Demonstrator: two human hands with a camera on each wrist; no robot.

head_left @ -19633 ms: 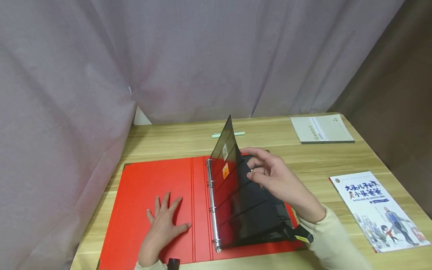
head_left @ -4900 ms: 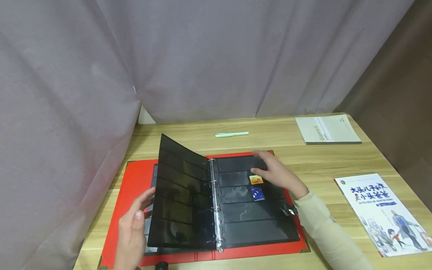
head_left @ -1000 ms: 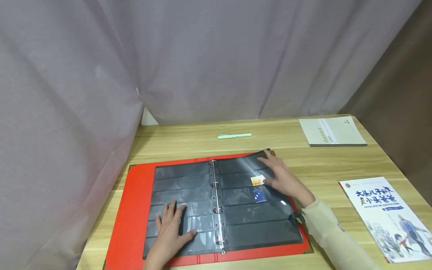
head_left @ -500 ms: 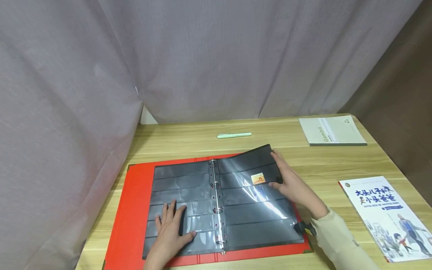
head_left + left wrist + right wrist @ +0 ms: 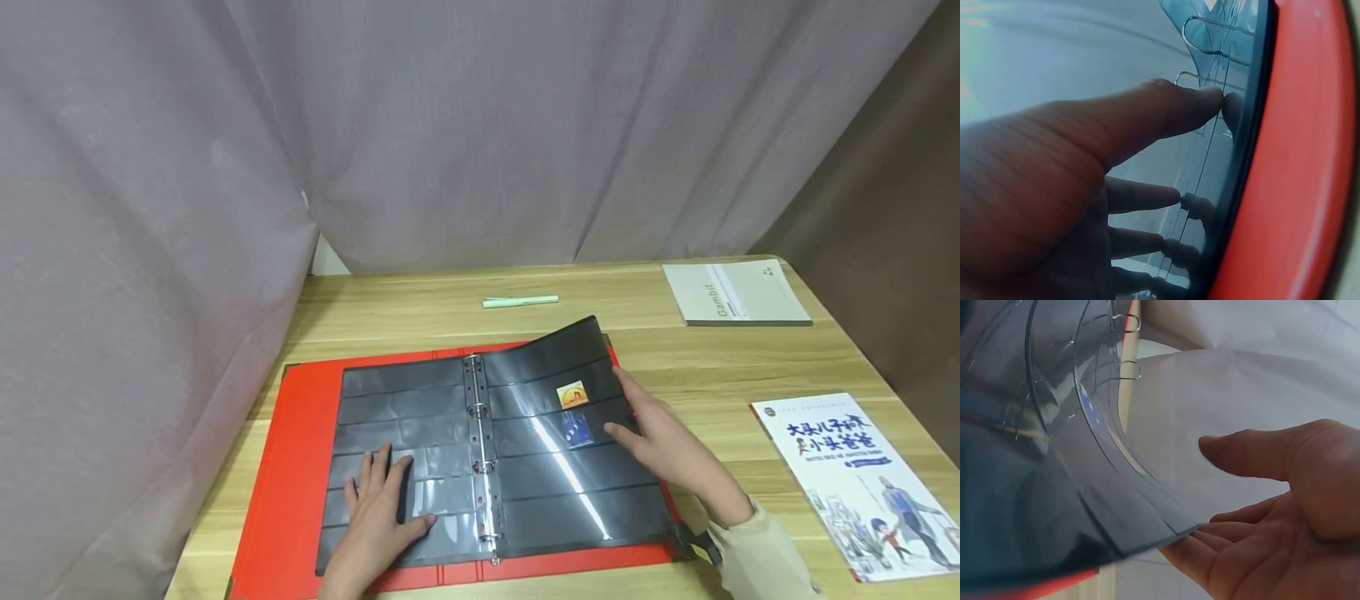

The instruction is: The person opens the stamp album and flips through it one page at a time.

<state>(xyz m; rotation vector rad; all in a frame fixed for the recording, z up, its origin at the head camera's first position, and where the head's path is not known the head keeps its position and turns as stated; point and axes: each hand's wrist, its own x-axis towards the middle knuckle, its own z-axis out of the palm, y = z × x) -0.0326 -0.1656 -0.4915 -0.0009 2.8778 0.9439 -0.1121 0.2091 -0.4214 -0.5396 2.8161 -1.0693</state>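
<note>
A red ring binder (image 5: 288,450) lies spread on the table, with black pocket pages on both sides of its metal rings (image 5: 484,467). My left hand (image 5: 373,512) rests flat on the left page (image 5: 405,404), fingers spread; its thumb touches the clear pockets in the left wrist view. The right page (image 5: 551,510) bows upward at its far outer corner. Straight fingers of my right hand (image 5: 1260,531) lie under that page's edge, the thumb standing apart from it. An orange-and-white stamp (image 5: 573,395) and a blue stamp (image 5: 578,429) sit in this page's pockets.
A pale green pen (image 5: 520,301) lies behind the binder. At the back right is a grey "Gambit" notebook (image 5: 738,292). An illustrated white book (image 5: 855,483) lies to the right, and a grey curtain (image 5: 480,133) hangs behind the table (image 5: 390,304).
My right hand has moved from the page's upper part to its outer edge, nearer me, and the far corner has risen. Earlier, another page was turned over leftward. The left hand stays put lately.
</note>
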